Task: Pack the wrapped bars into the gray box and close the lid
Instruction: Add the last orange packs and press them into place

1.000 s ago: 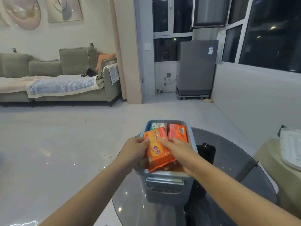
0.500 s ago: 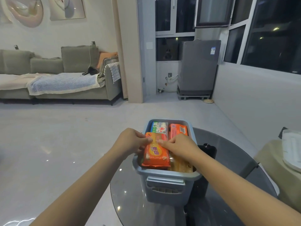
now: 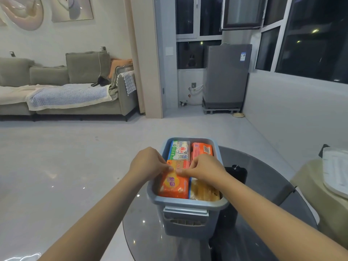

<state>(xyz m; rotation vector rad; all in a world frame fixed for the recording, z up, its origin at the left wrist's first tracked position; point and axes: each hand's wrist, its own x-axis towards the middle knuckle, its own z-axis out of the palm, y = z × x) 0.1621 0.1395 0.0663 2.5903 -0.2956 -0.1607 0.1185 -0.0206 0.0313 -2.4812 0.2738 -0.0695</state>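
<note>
Box: gray box [image 3: 188, 205] without lid, on the near-left part of a round dark glass table [image 3: 263, 185], latch handle facing the camera.
Contents: orange wrapped bar [image 3: 174, 186] flat at near left; golden-brown wrapped bar [image 3: 204, 191] at near right; green-and-white wrapped bar [image 3: 178, 150] at far left; second orange bar [image 3: 202, 149] at far right.
Left hand [image 3: 148, 163]: over the box's left rim, grip pinched on the far end of the near orange bar.
Right hand [image 3: 205, 169]: over the box's middle, fingertips pressed together on that same end, touching the left hand's fingers.
Surroundings: gray-green sofa [image 3: 75, 87] across the pale floor; gray appliance [image 3: 226, 78] by the dark windows.
</note>
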